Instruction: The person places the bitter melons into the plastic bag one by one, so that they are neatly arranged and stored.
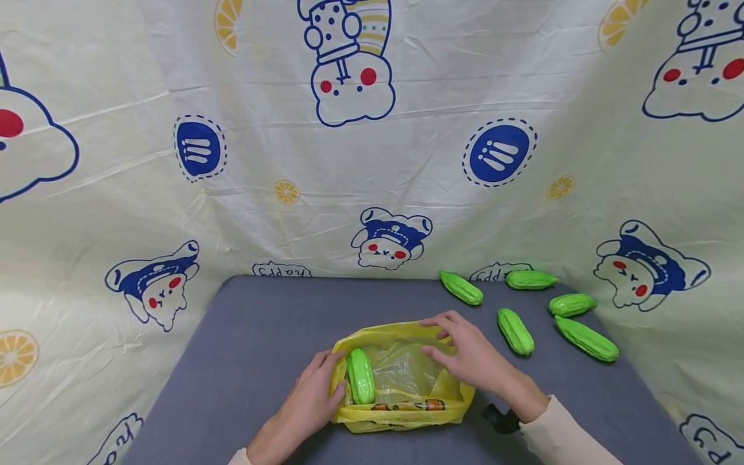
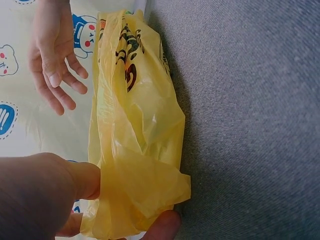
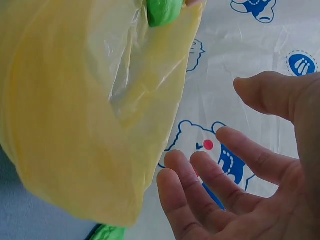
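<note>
A yellow plastic bag lies on the grey table with its mouth spread wide. Inside its left end rests one green ridged gourd-like vegetable. My left hand holds the bag's left edge, the thumb on the inner side and the fingers outside; the left wrist view shows the yellow film between them. Over the bag's right side, my right hand hovers with loosely bent, spread fingers. In the right wrist view its fingers hold nothing and stand apart from the bag wall.
Several more green gourd-like vegetables lie at the right of the table, the nearest one just beyond my right hand. Another sits at the back edge. A patterned white sheet hangs behind the grey tabletop. A black device is at my right wrist.
</note>
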Demonstrator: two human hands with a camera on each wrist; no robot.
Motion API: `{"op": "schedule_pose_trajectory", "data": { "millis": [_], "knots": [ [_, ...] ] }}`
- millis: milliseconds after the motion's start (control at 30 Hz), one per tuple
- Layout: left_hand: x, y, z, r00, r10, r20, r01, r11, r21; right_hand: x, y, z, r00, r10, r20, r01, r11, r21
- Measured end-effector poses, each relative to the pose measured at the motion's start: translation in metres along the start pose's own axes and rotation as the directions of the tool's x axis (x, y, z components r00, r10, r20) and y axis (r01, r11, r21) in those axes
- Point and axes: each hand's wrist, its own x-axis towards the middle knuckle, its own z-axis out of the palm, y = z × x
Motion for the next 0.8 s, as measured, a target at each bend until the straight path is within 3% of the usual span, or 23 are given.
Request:
{"op": "schedule_pose_trajectory", "data": {
  "millis": [400,800],
  "knots": [
    [0.001,-0.001,-0.001,1.000,0.001,0.015,-0.001,1.000,-0.016,0.000,0.014,-0.012,0.993,-0.009,-0.120,0.003,0.999,-0.054],
    [0.000,-0.001,-0.001,1.000,0.005,0.009,-0.005,1.000,-0.013,-0.005,0.036,-0.024,0.983,-0.003,-0.183,-0.008,0.998,-0.057]
  ]
}}
